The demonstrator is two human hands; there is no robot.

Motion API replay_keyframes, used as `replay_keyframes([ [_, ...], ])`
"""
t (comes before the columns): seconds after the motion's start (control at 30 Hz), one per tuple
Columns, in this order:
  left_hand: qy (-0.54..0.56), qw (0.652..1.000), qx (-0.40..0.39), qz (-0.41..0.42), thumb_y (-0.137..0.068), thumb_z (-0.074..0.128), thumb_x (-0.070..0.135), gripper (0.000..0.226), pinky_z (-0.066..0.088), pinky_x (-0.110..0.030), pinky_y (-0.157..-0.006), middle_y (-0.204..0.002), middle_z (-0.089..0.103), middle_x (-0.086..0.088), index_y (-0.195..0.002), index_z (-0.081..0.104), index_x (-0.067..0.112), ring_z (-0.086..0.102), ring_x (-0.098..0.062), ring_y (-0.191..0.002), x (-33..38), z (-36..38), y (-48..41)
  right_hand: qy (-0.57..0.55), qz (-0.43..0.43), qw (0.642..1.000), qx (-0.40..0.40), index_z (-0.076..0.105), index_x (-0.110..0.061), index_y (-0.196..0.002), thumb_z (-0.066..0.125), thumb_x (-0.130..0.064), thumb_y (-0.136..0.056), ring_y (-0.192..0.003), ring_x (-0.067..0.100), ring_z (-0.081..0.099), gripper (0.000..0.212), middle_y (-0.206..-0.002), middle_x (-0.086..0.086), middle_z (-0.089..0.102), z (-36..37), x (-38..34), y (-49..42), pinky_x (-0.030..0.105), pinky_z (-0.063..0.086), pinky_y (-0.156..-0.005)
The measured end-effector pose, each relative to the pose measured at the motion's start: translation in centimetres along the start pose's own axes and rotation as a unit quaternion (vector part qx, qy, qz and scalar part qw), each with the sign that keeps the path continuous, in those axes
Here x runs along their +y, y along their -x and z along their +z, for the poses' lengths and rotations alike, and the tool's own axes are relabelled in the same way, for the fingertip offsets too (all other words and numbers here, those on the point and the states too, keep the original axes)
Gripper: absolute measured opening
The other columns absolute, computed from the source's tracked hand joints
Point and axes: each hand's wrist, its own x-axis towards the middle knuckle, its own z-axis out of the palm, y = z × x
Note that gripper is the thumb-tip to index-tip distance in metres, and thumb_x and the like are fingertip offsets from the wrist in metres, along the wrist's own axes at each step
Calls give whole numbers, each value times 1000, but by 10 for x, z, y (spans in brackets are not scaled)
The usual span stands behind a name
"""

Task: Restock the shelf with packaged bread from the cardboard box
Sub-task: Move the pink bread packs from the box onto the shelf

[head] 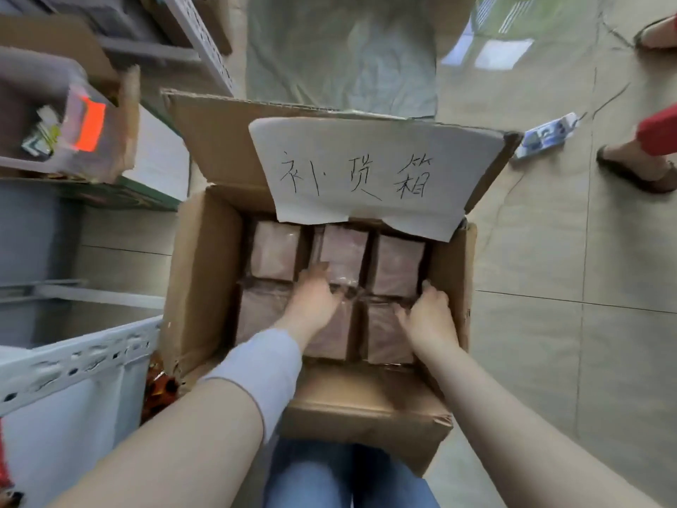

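A: Head view, what are the hands doing?
B: Both are down in the cardboard box [205, 273]. The left hand [311, 298] curls its fingers over the far edge of the middle bread pack [329, 339]. The right hand [428, 317] grips the right bread pack [388, 339] the same way.
A: And around them?
B: Three more packs [274, 251] stand just beyond the fingertips. Past those, a handwritten paper label [366, 166] lies on the open flap. A white metal shelf [73, 361] stands left of the left arm.
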Motion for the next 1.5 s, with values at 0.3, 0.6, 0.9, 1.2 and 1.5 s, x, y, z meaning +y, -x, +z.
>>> replay_keyframes([
  [0.3, 39, 986, 161, -21, -81, 68, 28, 63, 34, -34, -101, -131, 47, -22, -128, 40, -4, 44, -34, -123, -12, 29, -84, 23, 82, 990, 111, 15, 1, -146, 53, -40, -90, -130, 36, 36, 79, -142, 21, 39, 57, -15, -77, 44, 31, -104],
  [0.6, 187, 981, 45, -29, -77, 74, 21, 64, 40, -21, -92, -130, 56, -10, -131, 45, 4, 52, -23, -122, -11, 4, -90, -56, 75, 988, 120, 52, -5, -122, 72, -54, -68, -119, 34, 45, 76, -124, 15, 55, 43, -20, -66, 41, 39, -94],
  [0.9, 266, 956, 97, -74, -89, 56, 41, 64, 37, -27, -96, -139, 46, -7, -140, 34, 10, 44, -25, -128, -13, -17, -49, -301, 65, 951, 27, 46, -9, -128, 77, -46, -66, -112, 29, 58, 79, -122, 8, 59, 8, -5, -33, 38, 51, -90],
  [1.2, 349, 926, 92, -109, -83, 60, 47, 49, 47, -43, -95, -113, 63, -12, -111, 53, 8, 61, -29, -104, -51, -48, 89, -437, 67, 879, -179, 51, -16, -127, 66, -41, -81, -90, 18, 64, 55, -110, -1, 64, -11, 45, 89, 29, 51, -65],
  [1.5, 450, 843, 291, 45, -93, 52, 31, 24, 53, -19, -69, -105, 61, -1, -110, 49, 15, 60, -15, -93, -74, -64, 313, -360, -124, 897, -223, 50, -8, -124, 60, -21, -89, -70, 13, 66, 38, -88, -1, 66, -18, 65, 241, 18, 50, -47],
])
